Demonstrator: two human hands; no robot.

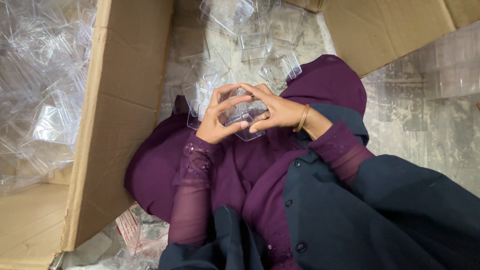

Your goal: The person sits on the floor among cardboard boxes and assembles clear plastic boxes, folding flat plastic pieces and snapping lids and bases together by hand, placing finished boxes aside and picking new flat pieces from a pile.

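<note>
Centrally in the frame, a small clear plastic box is being held between both hands above a purple-clothed lap. The left hand is being kept closed on the box's left side, its fingers curled over the top edge, while the right hand, with a thin gold-coloured bangle at the wrist, is being pressed against the right side, its grip tight on the same box. Just above the hands, more clear plastic boxes are lying scattered on the grey stone floor. At the left of the frame, a large brown cardboard carton is being used to hold a heap of clear plastic pieces.
</note>
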